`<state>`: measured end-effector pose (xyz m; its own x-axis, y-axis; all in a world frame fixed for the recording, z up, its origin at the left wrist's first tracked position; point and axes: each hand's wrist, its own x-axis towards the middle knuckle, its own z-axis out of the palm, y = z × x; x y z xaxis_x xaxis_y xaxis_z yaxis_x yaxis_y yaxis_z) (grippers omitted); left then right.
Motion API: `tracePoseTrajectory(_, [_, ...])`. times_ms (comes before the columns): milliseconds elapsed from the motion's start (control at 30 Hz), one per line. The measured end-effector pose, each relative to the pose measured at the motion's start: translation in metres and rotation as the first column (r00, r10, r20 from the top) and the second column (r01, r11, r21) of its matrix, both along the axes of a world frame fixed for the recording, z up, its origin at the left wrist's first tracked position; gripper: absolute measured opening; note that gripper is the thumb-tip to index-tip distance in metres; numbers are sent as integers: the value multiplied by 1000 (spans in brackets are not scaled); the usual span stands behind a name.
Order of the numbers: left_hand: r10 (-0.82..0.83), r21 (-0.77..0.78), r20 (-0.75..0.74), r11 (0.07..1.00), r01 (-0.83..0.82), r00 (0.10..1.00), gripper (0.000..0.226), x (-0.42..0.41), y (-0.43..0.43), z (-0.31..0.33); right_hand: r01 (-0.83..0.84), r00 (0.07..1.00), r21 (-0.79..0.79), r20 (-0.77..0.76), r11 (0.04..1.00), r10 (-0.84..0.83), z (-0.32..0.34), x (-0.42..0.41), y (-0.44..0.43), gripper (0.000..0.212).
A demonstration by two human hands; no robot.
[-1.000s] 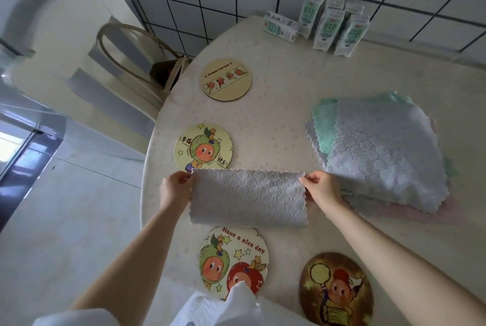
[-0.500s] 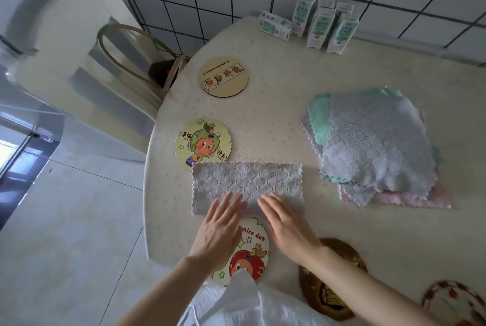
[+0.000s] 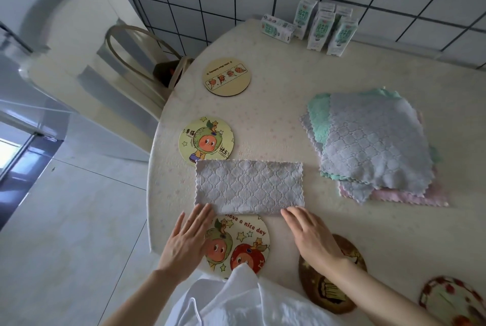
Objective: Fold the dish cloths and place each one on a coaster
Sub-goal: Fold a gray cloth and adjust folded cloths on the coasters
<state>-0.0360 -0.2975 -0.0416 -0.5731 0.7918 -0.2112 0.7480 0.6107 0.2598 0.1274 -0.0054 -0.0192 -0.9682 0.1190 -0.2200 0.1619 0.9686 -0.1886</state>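
At the upper left of the frame a pale chair [image 3: 86, 44] stands beside the table [image 3: 289, 104].

The left hand [image 3: 184, 241] lies flat at lower centre-left, fingers straight and slightly spread, holding nothing. Its fingertips touch the near-left corner of the folded grey cloth [image 3: 249, 186] and its palm covers the left edge of the "nice day" coaster [image 3: 242, 244]. Half a second ago this hand lay further right, on the middle of the cloth's near half, close beside the other hand; a second ago it pinched the cloth's far-left corner.

Above it sit the green-hooded character coaster [image 3: 206, 141] and, further up, the beige strip coaster [image 3: 226, 76].

The cloth is a long rectangle at centre frame, as in the earlier frames. Its far-left corner overlaps the character coaster, and its near edge overlaps the top of the "nice day" coaster.

The right hand [image 3: 313, 236] is likewise flat and empty, fingers straight, with its fingertips at the cloth's near-right corner. It has slid outward from the middle, so the hands now sit apart at the two near corners. Its wrist hides part of the brown coaster [image 3: 326, 296].

Right of centre lies the stack of unfolded cloths [image 3: 376, 141], grey on top, in the same place. A red-rimmed coaster [image 3: 452, 302] shows at the lower right.
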Motion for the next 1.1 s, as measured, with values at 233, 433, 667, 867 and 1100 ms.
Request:
tracePoseTrajectory(233, [44, -26, -44, 999, -46, 998, 62, -3, -1, 1, -7, 999, 62, 48, 998, 4, 12, -26, 10, 69])
tracePoseTrajectory(433, [81, -102, -115, 990, -93, 990, 63, -19, 9, 3, -32, 998, 94, 56, 995, 27, 14, -38, 12, 57])
tracePoseTrajectory(667, [41, -8, -46, 999, -42, 998, 68, 15, 64, 17, -73, 989, -80, -136, 994, 62, 31, -25, -4, 31])
tracePoseTrajectory(867, [-124, 105, 41, 987, 119, 991, 77, 52, 108, 18, -85, 987, -283, -152, 955, 43, 52, -3, -21, 30])
tracePoseTrajectory(1100, [-237, 285, 141, 940, 189, 961, 51, 48, 103, 17, -58, 994, -437, -107, 898, 12, 65, -2, -12, 26])
